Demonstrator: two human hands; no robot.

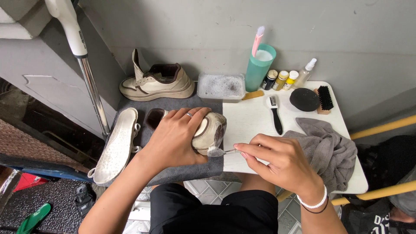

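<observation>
My left hand (173, 138) grips a cream sneaker (211, 130) lying on its side on a grey mat (182, 170), its toe pointing right. A ring sits on one finger. My right hand (277, 162) pinches a small brush (216, 151) whose soapy bristles touch the sneaker's lower toe edge. The matching cream sneaker (157, 83) stands upright at the back of the mat. A white insole (116, 146) with laces lies on the mat's left side.
A tub of foamy water (221, 86), a teal cup (260, 67) with a pink toothbrush, three small bottles (281, 79), a spray bottle (305, 73), black brushes (274, 113), a round sponge (304, 99) and a grey cloth (329, 149) sit on the white table (247, 119). A metal pole (93, 93) leans at left.
</observation>
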